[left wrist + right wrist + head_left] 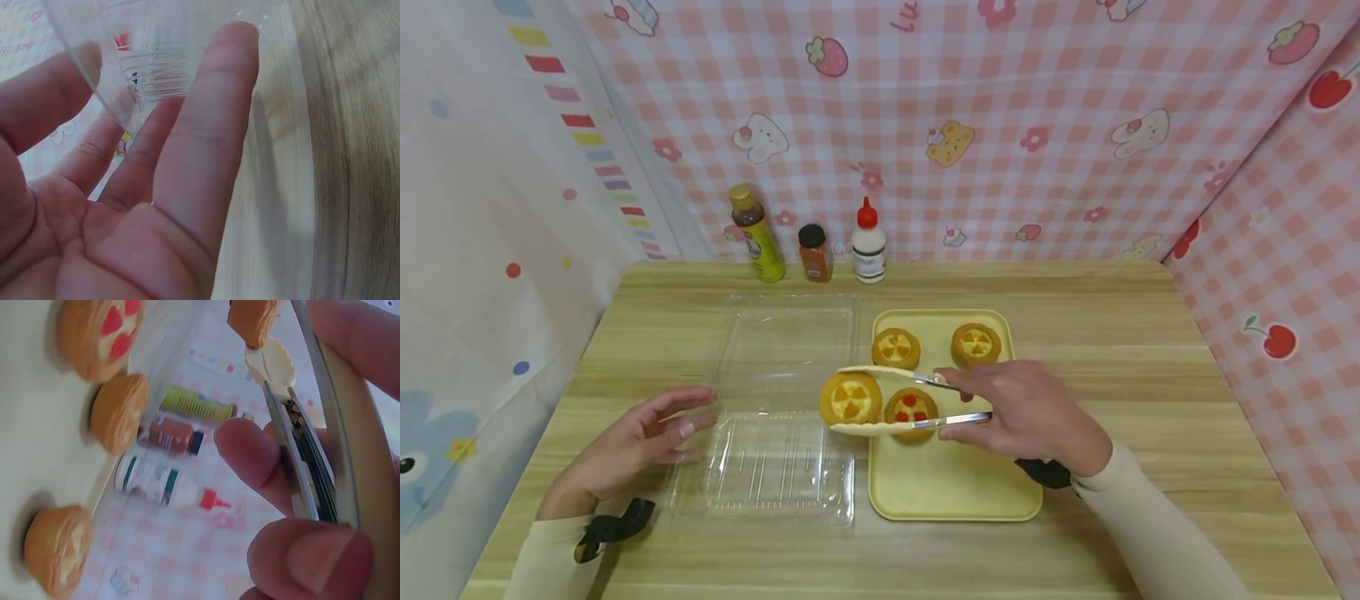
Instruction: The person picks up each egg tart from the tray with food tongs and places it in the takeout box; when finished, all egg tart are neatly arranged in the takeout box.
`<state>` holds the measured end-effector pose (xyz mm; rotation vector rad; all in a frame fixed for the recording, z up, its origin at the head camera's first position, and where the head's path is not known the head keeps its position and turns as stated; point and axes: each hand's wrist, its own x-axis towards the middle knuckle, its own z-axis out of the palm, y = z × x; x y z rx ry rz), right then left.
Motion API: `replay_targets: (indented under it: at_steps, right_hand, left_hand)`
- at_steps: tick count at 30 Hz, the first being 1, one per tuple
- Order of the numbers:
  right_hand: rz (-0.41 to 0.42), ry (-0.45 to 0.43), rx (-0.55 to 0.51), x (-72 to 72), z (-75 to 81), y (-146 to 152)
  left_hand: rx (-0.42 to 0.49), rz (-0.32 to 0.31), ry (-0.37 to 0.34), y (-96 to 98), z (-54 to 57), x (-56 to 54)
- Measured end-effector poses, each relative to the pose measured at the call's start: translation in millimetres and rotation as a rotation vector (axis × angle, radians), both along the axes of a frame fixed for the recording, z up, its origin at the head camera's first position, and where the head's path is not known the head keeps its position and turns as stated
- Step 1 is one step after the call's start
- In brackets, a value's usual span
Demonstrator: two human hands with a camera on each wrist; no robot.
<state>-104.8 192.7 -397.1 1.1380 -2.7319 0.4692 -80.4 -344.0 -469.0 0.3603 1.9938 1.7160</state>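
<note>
My right hand (1026, 412) grips metal tongs (951, 421) with cream-coloured tips. Between those tips is a small round tart (850, 400) with orange wedges on its filling, carried over the gap between tray and plastic box. My left hand (655, 433) is at the left side of the clear hinged box (775, 462), its fingers loosely extended at the plastic wall (150, 62). The box lies with its lid folded back. On the yellow tray (955, 492) sit a red-topped tart (912, 410) and two wedge-topped tarts (896, 348), (976, 344).
Along the table's back edge stand a yellow-labelled bottle (760, 242), a black-capped jar (816, 254) and a white squeeze bottle (869, 250) with a red nozzle. A pink checked cloth (887, 108) hangs behind them. Wood-grain tabletop (1120, 367) extends right of the tray.
</note>
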Motion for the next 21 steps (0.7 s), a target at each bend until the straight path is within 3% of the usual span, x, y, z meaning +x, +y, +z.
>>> replay_targets:
  at_steps: [7,21]
  right_hand:
    - [0.079,0.003,0.006,-4.5,-3.6,-30]
    - [0.144,-0.046,0.077,-8.9,-9.4,-89]
  left_hand:
    - [0.002,-0.008,-0.007,0.3,0.8,-0.8]
    - [0.001,-0.008,-0.011,0.7,0.6,-1.5]
